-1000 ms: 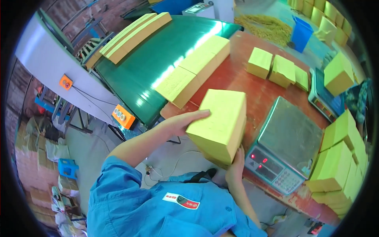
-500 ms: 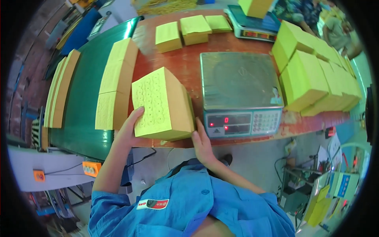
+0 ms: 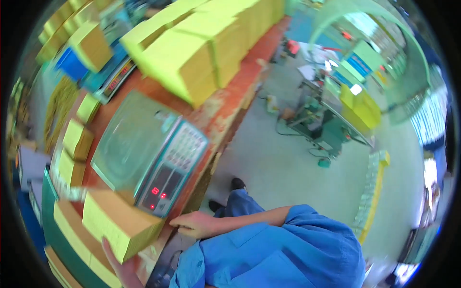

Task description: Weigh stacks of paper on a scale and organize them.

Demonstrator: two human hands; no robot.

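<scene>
A block of stacked yellow paper (image 3: 122,223) with tan sides is at the lower left, beside the table's front edge. My left hand (image 3: 117,264) grips it from the near side, thumb against the yellow face; the other fingers are hidden. My right hand (image 3: 194,224) is just off the block's right corner, apart from it, with its fingers curled together and nothing visible in them. Next to the block stands a digital weighing scale (image 3: 127,139) with a bare metal plate and lit red digits.
Large yellow paper blocks (image 3: 192,57) are piled beyond the scale on the red table (image 3: 225,108). Smaller blocks (image 3: 77,139) stand along its far side. A second scale (image 3: 113,79) bears another block. A green conveyor belt (image 3: 49,197) with paper rows lies left. A cart (image 3: 326,113) stands on the floor.
My view has swung to the right, so the table now slants across it. My right hand has come away from the paper block; my left hand stays on it.
</scene>
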